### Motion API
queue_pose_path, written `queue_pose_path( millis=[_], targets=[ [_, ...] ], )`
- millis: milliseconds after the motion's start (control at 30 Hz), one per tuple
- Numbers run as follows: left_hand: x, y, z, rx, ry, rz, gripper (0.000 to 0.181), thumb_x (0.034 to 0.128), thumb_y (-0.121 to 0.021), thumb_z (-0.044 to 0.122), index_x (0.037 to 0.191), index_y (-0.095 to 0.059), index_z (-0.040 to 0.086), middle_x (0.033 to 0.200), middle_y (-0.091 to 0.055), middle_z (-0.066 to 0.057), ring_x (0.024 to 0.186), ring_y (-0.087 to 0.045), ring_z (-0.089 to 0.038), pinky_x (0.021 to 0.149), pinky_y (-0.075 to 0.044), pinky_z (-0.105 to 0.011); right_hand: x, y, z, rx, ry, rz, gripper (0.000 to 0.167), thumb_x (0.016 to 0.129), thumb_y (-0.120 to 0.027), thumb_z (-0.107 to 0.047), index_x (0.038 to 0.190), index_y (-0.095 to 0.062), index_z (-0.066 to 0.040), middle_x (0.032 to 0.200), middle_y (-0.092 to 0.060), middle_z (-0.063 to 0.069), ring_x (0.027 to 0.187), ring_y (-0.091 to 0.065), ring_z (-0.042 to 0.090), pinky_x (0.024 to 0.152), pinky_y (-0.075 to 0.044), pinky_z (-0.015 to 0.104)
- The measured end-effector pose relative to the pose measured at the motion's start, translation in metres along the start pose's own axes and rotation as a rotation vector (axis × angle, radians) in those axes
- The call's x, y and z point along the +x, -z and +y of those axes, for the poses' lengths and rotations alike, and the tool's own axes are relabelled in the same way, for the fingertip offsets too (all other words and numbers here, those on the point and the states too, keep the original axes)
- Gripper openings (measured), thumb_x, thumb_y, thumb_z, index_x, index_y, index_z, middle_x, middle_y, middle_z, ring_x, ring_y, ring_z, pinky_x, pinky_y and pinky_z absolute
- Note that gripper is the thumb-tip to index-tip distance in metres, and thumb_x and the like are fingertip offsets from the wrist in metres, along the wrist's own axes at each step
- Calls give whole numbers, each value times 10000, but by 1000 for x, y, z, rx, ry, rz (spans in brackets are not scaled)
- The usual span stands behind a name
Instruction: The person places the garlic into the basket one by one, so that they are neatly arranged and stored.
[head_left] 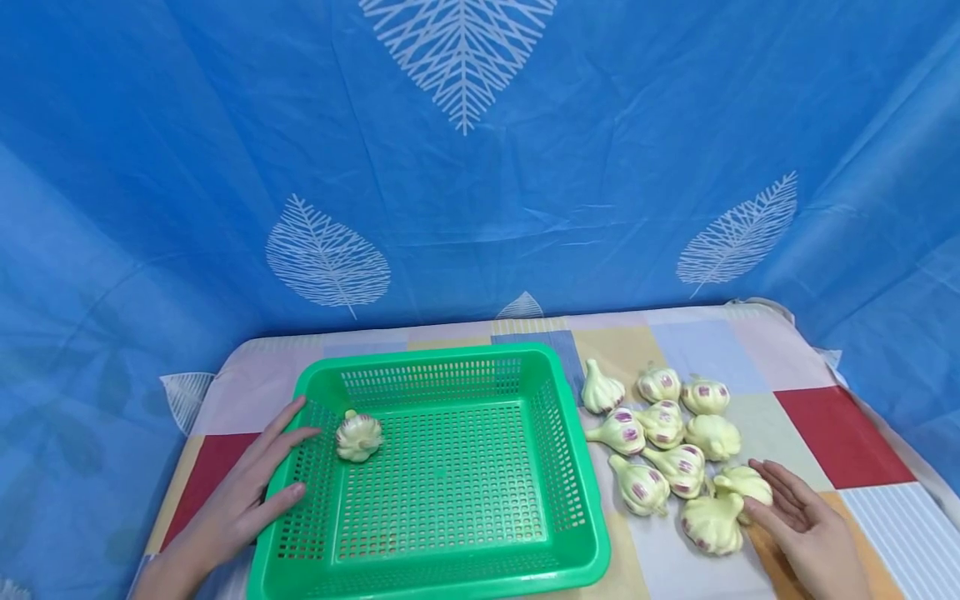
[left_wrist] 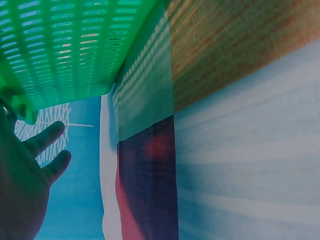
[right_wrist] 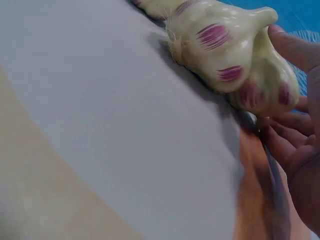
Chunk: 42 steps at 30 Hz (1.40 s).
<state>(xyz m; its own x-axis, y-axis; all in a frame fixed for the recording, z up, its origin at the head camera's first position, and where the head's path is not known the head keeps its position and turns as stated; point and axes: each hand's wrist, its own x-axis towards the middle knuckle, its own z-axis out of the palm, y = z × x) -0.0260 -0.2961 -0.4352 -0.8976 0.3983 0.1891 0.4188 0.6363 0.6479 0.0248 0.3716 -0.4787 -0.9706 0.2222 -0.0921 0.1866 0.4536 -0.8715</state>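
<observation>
My left hand (head_left: 243, 492) lies at the left rim of a green plastic basket (head_left: 592, 508), thumb and fingertips reaching over the edge. In the left wrist view two fingers (left_wrist: 61, 160) extend outside the basket wall. One garlic bulb (head_left: 358, 437) sits inside, near the left wall. On the right, my right hand (head_left: 813, 533) holds a garlic bulb (head_left: 744, 482) at the front of a group, thumb on one side and fingers on the other. Touching it is another garlic bulb (right_wrist: 215, 42), close to the thumb tip. Part of the held bulb is hidden behind this one in the right wrist view.
Several more garlic bulbs (head_left: 663, 423) lie grouped to the right of the basket. A patchwork tablecloth (head_left: 832, 433) covers the table. Behind it hangs a blue curtain (head_left: 570, 208) with white leaf prints.
</observation>
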Motion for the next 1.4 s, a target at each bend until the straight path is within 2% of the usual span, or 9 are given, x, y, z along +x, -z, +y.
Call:
queue_pose_path(
  millis=[133, 267, 400, 567, 667, 867, 1000, 1067, 1400],
  targets=[
    [0, -1, 1, 3, 8, -2, 666, 869, -725, 126, 1486, -477, 151, 1672, -158, -44, 1483, -175, -102, 1033, -262, -119, 1, -5, -2, -45, 3, 6, 669, 951, -725, -159, 1509, -405, 24, 1160, -511, -400, 1001, -531, -215, 749, -496, 93],
    [0, -1, 2, -3, 6, 2, 661, 870, -722, 127, 1485, -481, 158, 1672, -160, -40, 1481, -181, -96, 1032, -264, -117, 1, -9, -4, -41, -125, 68, 723, 899, -789, -221, 1484, -446, 31, 1077, -513, -367, 886, -573, -182, 694, -534, 146],
    [1, 0, 2, -16, -14, 11, 643, 878, -709, 112, 1480, -486, 147, 1670, -164, -57, 1478, -187, -95, 1028, -266, -109, 4, -11, -8, -128, -243, 111, 819, 858, -816, -374, 1482, -464, 22, 1235, -619, -69, 807, -521, -203, 663, -527, 141],
    [0, 0, 3, -8, -23, 17, 634, 877, -708, 110, 1472, -494, 149, 1665, -174, -66, 1470, -201, -92, 1019, -292, -118, 7, -12, -10, -168, -284, 108, 847, 837, -830, -399, 1481, -470, 16, 1379, -527, 277, 783, -501, -205, 649, -521, 136],
    [1, 1, 3, -7, -14, 13, 636, 880, -709, 118, 1475, -491, 159, 1668, -169, -52, 1470, -198, -90, 1022, -298, -124, 8, -11, -11, -153, -292, 113, 844, 835, -837, -379, 1485, -466, 11, 1334, -587, 201, 784, -507, -207, 652, -521, 137],
    [1, 0, 3, 13, -25, 25, 641, 872, -715, 122, 1473, -495, 150, 1665, -180, -62, 1469, -206, -89, 1015, -311, -139, 5, -1, -15, -14, -307, 148, 813, 843, -839, -319, 1512, -458, -59, 995, -564, -322, 792, -531, -199, 635, -524, 150],
    [1, -1, 2, 14, -15, 28, 643, 868, -717, 126, 1473, -499, 149, 1666, -182, -54, 1471, -208, -85, 1011, -336, -162, 1, 6, -26, 123, -312, 205, 777, 818, -866, -217, 1502, -499, -200, 905, -598, -338, 776, -594, -147, 617, -526, 148],
    [1, -1, 1, 18, -17, 28, 644, 867, -718, 124, 1472, -498, 147, 1665, -184, -61, 1471, -206, -86, 1005, -354, -173, 1, 10, -33, 124, -271, 231, 776, 813, -867, -166, 1498, -500, -172, 883, -623, -318, 768, -618, -131, 618, -517, 128],
    [1, -1, 1, 14, -18, 27, 632, 870, -715, 120, 1464, -504, 149, 1663, -187, -62, 1469, -208, -81, 1007, -341, -163, 8, 18, -70, -79, -9, 227, 741, 838, -842, -126, 1476, -487, -7, 989, -574, -374, 822, -596, -175, 653, -479, 66]
  ],
)
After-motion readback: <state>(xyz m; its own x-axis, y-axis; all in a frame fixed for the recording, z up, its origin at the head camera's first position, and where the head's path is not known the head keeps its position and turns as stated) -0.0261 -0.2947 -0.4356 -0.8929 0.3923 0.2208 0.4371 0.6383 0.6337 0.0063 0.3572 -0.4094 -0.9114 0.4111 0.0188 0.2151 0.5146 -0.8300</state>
